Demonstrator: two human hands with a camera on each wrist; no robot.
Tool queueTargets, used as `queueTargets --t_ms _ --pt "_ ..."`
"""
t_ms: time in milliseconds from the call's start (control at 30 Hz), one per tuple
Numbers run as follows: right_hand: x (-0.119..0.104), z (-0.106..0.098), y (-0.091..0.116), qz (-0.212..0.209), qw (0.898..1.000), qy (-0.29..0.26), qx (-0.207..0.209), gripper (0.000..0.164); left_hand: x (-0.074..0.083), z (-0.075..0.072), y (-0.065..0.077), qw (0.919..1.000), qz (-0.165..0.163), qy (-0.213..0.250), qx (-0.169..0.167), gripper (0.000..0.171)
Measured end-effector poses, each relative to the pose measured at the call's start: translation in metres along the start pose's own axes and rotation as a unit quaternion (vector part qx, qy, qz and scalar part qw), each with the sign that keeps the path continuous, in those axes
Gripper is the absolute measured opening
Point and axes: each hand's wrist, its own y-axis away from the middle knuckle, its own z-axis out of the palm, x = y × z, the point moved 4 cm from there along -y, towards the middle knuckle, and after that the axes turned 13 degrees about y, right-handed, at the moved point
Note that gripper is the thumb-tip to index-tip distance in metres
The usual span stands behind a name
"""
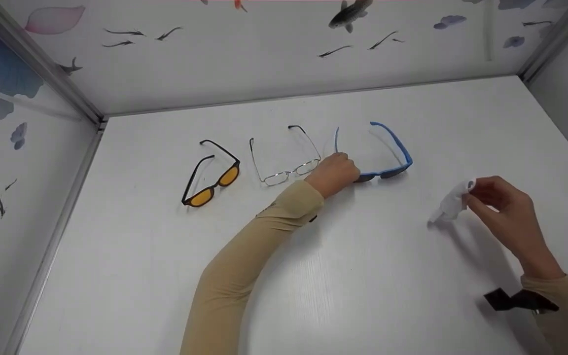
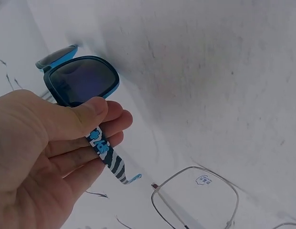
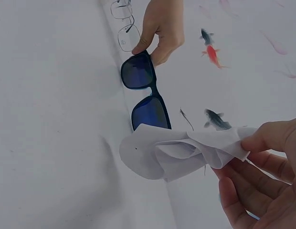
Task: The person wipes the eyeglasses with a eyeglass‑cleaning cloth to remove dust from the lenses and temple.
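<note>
My left hand [image 1: 336, 173] grips a pair of blue-framed sunglasses [image 1: 396, 171] at the left hinge. In the left wrist view the thumb lies by the dark lens [image 2: 83, 80], and the fingers curl round the patterned temple arm [image 2: 107, 155]. The sunglasses' other temple points toward the back wall. Off to the right, my right hand [image 1: 508, 217] pinches a crumpled white cloth [image 1: 451, 203] between thumb and fingers. The cloth hangs over the table, and in the right wrist view its folds overlap the lower end of the sunglasses.
Thin metal-framed eyeglasses [image 1: 288, 172] lie just left of my left hand, temples toward the back. Farther left sit black-framed glasses with orange lenses [image 1: 215, 186]. The white table [image 1: 131, 246] is enclosed by panels printed with fish; a back wall [image 1: 264, 64] rises behind the glasses.
</note>
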Motion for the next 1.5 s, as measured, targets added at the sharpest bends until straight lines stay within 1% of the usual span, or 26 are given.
queueTargets --t_ms 133,367,467,600,700,833,933,1033,1133,1233,1333,1400,1500 --pt "-0.001 0.001 -0.001 -0.002 1.0 -0.003 -0.001 0.023 0.001 -0.004 0.003 0.9998 -0.001 0.018 0.002 0.02" --pt "-0.002 0.002 -0.003 0.002 1.0 0.005 -0.002 0.024 0.006 -0.014 0.008 0.9994 0.005 0.028 0.021 0.019" --pt "-0.004 0.005 -0.005 0.003 1.0 0.007 -0.003 0.024 0.008 -0.018 0.01 0.9989 0.0 0.038 0.028 0.018" --pt "-0.007 0.009 -0.009 -0.006 1.0 0.008 -0.004 0.025 0.009 -0.023 0.014 0.9974 -0.015 0.059 0.037 0.018" --pt "-0.011 0.012 -0.012 -0.012 1.0 0.009 -0.004 0.025 0.009 -0.028 0.019 0.9953 -0.024 0.081 0.046 0.018" --pt "-0.018 0.017 -0.017 -0.022 1.0 0.0 -0.004 0.026 0.01 -0.033 0.024 0.9916 -0.037 0.104 0.067 0.018" --pt "-0.028 0.021 -0.022 -0.036 0.999 -0.003 -0.003 0.026 0.01 -0.037 0.027 0.9886 -0.047 0.118 0.08 0.018" --pt "-0.039 0.025 -0.029 -0.058 0.998 0.007 -0.002 0.024 0.011 -0.042 0.032 0.9844 -0.05 0.143 0.089 0.017" --pt "-0.051 0.03 -0.035 -0.084 0.996 0.023 -0.001 0.023 0.012 -0.046 0.038 0.9774 -0.043 0.181 0.1 0.015" --pt "-0.063 0.036 -0.041 -0.113 0.993 0.046 0.005 0.023 0.013 -0.049 0.043 0.9659 -0.036 0.231 0.111 0.014" --pt "-0.075 0.042 -0.047 -0.149 0.986 0.074 0.021 0.024 0.015 -0.052 0.047 0.9513 -0.032 0.279 0.127 0.013" --pt "-0.085 0.047 -0.05 -0.18 0.978 0.095 0.039 0.024 0.016 -0.053 0.05 0.9408 -0.032 0.309 0.136 0.012" --pt "-0.097 0.054 -0.053 -0.217 0.967 0.112 0.069 0.023 0.018 -0.055 0.053 0.9214 -0.032 0.358 0.147 0.012"
